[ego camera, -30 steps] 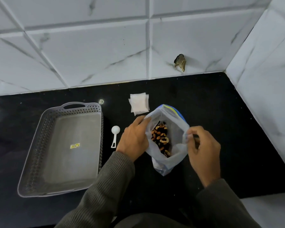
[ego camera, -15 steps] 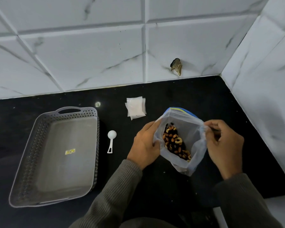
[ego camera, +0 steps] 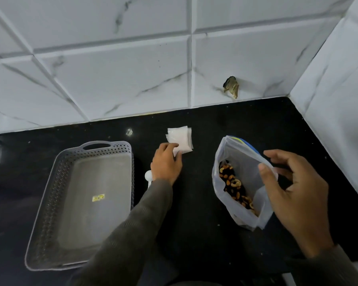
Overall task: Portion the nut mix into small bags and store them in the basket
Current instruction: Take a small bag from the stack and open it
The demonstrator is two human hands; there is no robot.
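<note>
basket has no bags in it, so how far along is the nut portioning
Barely begun. Done: the large nut mix bag stands open. In hand: the left hand pinches a corner of the stack of small bags; the right hand hovers open by it. Left: every portion; white scoop unused, basket holds none.

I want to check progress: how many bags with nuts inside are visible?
1. The large open bag stands on the counter beside the right hand. The small bags stacked at the left hand look empty, and the basket holds none.
</note>
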